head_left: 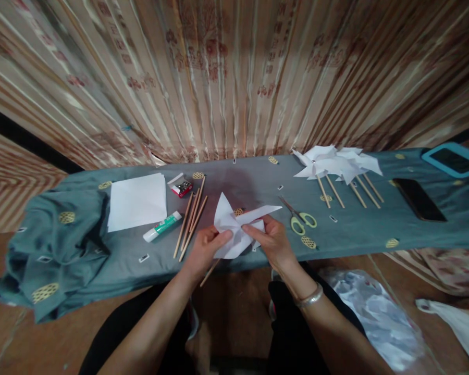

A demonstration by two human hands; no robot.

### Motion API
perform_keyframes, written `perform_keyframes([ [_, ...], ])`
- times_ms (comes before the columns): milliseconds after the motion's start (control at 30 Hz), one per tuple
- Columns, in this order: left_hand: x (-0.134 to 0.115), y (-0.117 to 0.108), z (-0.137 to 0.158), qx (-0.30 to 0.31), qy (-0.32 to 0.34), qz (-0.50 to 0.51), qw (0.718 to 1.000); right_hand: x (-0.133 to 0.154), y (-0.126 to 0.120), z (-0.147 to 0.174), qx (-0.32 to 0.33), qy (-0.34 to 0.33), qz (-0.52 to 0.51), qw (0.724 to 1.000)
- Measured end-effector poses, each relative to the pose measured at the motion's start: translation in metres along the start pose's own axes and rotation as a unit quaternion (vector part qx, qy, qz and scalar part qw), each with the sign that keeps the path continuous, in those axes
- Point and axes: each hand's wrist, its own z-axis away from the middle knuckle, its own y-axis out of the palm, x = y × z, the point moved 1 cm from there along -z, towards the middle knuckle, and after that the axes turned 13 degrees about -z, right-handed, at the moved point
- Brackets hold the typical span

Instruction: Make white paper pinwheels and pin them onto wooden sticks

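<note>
A white paper pinwheel (240,242) is held above the front edge of the cloth-covered table. My left hand (204,249) grips its left side, thumb on top of the paper. My right hand (272,240) pinches it near the centre and right blade, the thumb pressed on the middle. A wooden stick (209,274) pokes out below the paper; where it meets the pinwheel is hidden. Several loose wooden sticks (192,221) lie left of my hands, beside a glue stick (163,227). Scissors with green handles (303,221) rest to the right, blades pointing away.
At the left lie a stack of white paper (137,202) and bunched cloth (68,234). A small red box of pins (180,186) sits behind the sticks. Several pinwheels (336,162), a black phone (419,199) and a blue-framed device (455,159) are at the right.
</note>
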Motion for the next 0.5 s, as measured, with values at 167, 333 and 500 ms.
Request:
perform_keyframes([
  [167,0.0005,0.0035,-0.0049,-0.023,0.051,-0.044,0.997,-0.0037,-0.0017,0.0011,0.013,-0.022,0.089,0.996],
  [333,0.0055,0.0033,-0.0088,-0.061,0.066,-0.052,0.995,-0.0064,-0.0034,0.0020,0.030,-0.019,0.107,0.994],
  [500,0.0066,0.0035,-0.0072,-0.067,0.068,-0.046,0.994,-0.0046,-0.0023,0.0035,0.032,-0.013,0.101,0.994],
])
